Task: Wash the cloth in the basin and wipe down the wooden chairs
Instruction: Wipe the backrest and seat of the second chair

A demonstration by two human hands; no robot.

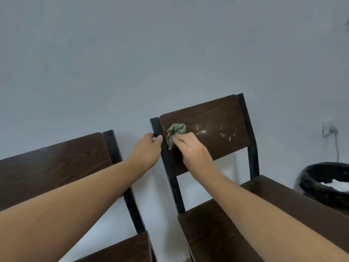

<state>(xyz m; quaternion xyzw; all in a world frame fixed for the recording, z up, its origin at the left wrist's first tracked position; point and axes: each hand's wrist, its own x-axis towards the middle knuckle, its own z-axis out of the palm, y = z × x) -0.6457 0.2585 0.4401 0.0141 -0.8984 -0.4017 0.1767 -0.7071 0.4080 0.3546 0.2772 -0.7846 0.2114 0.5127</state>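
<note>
Two dark wooden chairs with black metal frames stand against a pale wall. My right hand (190,148) presses a crumpled green cloth (174,132) against the left part of the right chair's backrest (217,118). White smudges (213,132) mark the backrest to the right of the cloth. My left hand (149,148) grips the black left post (160,144) of that chair's frame. The left chair's backrest (54,163) lies under my left forearm. The basin is not in view.
A black-lined waste bin (326,184) with white paper in it stands at the right, beside the right chair's seat (283,203). A wall socket with a plugged cable (330,130) is above the bin.
</note>
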